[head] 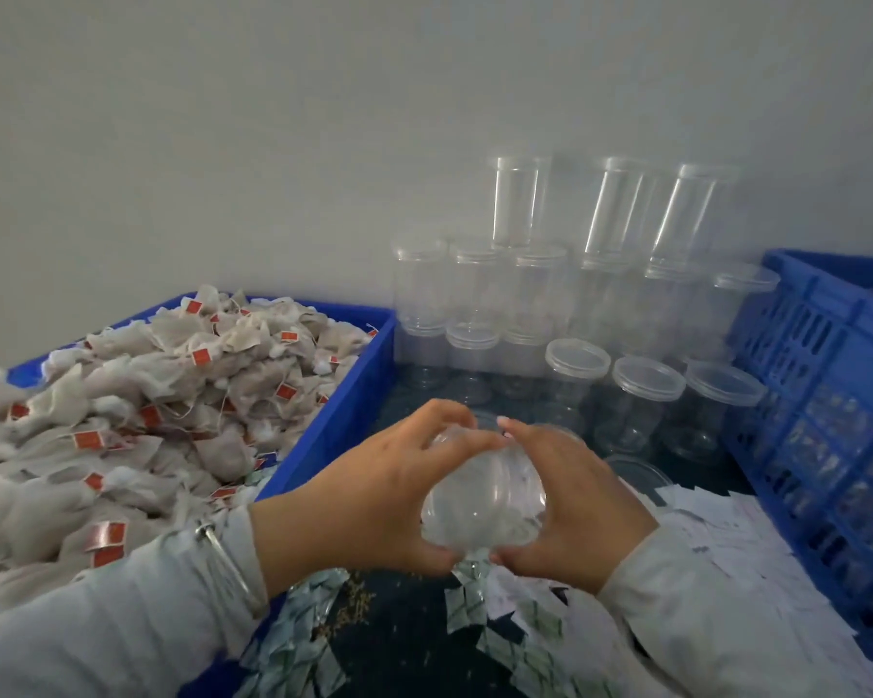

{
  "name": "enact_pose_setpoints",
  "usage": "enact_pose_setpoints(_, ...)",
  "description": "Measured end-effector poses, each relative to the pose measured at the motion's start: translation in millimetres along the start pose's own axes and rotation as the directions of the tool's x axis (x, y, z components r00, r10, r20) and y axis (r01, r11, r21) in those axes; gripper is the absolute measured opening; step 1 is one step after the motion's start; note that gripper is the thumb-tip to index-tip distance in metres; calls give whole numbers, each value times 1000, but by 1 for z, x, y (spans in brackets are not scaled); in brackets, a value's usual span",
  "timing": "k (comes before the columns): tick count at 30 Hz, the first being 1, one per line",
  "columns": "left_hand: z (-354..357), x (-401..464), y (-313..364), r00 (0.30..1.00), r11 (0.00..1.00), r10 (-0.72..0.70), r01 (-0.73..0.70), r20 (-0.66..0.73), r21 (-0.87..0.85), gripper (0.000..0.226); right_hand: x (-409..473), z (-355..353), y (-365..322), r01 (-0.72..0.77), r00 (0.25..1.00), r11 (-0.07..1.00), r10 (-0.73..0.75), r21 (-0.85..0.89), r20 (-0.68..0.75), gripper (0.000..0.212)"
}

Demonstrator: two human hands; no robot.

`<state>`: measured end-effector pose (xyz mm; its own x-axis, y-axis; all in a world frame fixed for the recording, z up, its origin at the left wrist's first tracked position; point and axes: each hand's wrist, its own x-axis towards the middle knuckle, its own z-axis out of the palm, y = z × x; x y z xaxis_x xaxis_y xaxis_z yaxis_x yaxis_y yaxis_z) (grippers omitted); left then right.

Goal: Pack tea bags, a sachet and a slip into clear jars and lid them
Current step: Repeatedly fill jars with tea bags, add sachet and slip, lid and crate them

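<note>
A clear jar [485,501] with pale tea bags inside is held between both hands in the lower middle. My left hand [374,491] curls round its left side, and my right hand [570,496] curls round its right side, fingertips nearly meeting over the top. Whether a lid sits on it I cannot tell. A heap of tea bags with red tags [137,410] fills a blue bin [354,390] on the left. Small sachets [298,647] lie scattered below the hands, and white paper slips [726,541] lie to the right.
Several empty clear jars [575,360], some lidded, stand stacked against the grey wall behind the hands. A loose clear lid [636,476] lies near the slips. A blue slatted crate [827,395] stands along the right side.
</note>
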<state>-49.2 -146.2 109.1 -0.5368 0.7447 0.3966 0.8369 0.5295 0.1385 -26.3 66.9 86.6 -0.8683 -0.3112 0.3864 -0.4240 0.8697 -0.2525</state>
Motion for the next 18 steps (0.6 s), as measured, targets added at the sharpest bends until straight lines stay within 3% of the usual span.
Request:
enact_pose_setpoints(6, 14, -4, -2, 991, 991, -54, 68, 119, -115, 92, -25, 29, -6, -23, 986, 998, 34, 66, -161, 87)
enact_pose_setpoints(10, 15, 7, -2, 921, 831, -377, 385, 102, -403, 90, -24, 35, -9, -83, 876, 985, -1, -152, -483, 82)
enact_pose_setpoints(12, 17, 12, -1, 839, 657, -516, 516, 170, -550, 87, -20, 36, -8, -72, 845, 970, -65, -233, -530, 87)
enact_pose_setpoints(13, 18, 13, 1, 791, 518, -560, 567, 247, -640, 81, -19, 37, -6, -69, 840, 960, -92, -272, -536, 89)
enact_pose_setpoints(15, 21, 14, 3, 698, 245, -586, 637, 412, -731, 65, -21, 38, -5, -84, 834, 944, -108, -318, -540, 90)
enact_pose_setpoints(18, 22, 14, 4, 599, -45, -548, 676, 584, -735, 57, -25, 44, -5, -90, 821, 941, -115, -326, -559, 90)
